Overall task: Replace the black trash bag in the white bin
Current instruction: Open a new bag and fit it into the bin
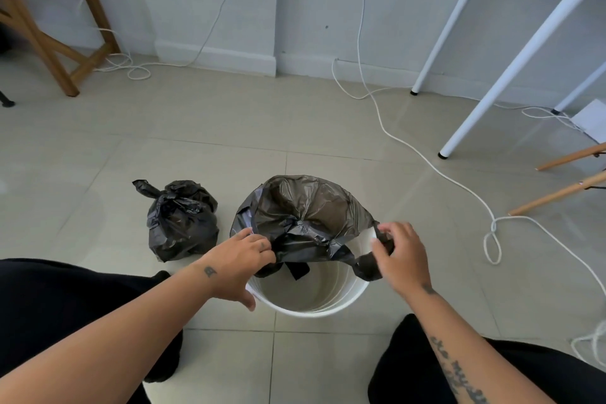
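Fresh black bag (305, 207): spread over the far half of the white bin (308, 311), hem already down over the far rim, near edge sagging loose above the bare near half. Looks feather-light, thin and limp, slick to the touch; likely to stretch or tear if yanked, and to slide back in unless folded well over the rim. Best taken at the hem, on opposite sides, never by the middle.

Left hand (241, 261) pinching the slack near-left edge of the film, fingers curled onto it, thumb free beside the bin's near rim. Right hand (401, 254) curled round a bunched tail of the hem at the right rim, slightly blurred.

Tied full bag (182, 223) sitting just left of the bin, apart from it. All on a pale, glossy tiled floor (196, 147). White cords (457, 183) snaking over the tiles from the skirting along the far edge; white table legs (526, 54) toward the far right corner, wooden legs (65, 82) toward the far left.
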